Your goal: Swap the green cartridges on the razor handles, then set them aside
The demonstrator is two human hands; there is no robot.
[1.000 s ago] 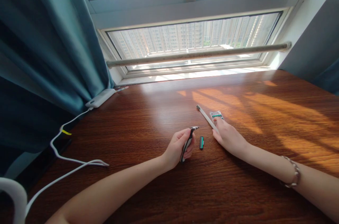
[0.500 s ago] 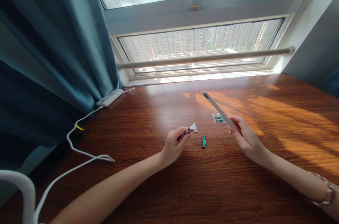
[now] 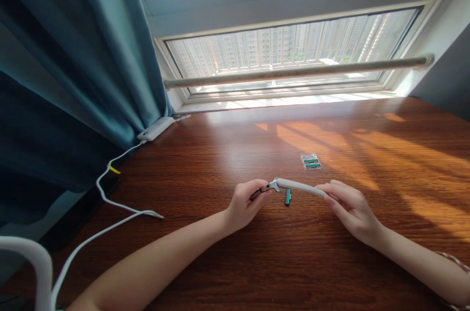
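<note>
My left hand (image 3: 246, 204) is closed around the dark handle of a razor (image 3: 262, 189), whose silver head end bears no cartridge. Between the fingers of my right hand (image 3: 352, 208) is a slim pale-grey stick (image 3: 301, 186), shaped somewhat like a toothbrush. Its far end meets or overlaps the razor's silver end; whether the two touch I cannot tell. Just below the stick, on the table, lies a black and green razor cartridge (image 3: 288, 197). Farther back sits a clear plastic case (image 3: 311, 161) with green-striped cartridges in it.
A brown wood-grain table (image 3: 227, 262) reaches to the window sill. At the left lie a white power strip (image 3: 156, 129) and its white cable (image 3: 105, 193), beside a blue-green curtain (image 3: 110, 46). A metal bar (image 3: 293, 72) crosses the window low down.
My right hand has lowered the stick and swung its far end down and left onto the razor's silver end. The view has tilted down slightly. The razor stays in my left hand.
</note>
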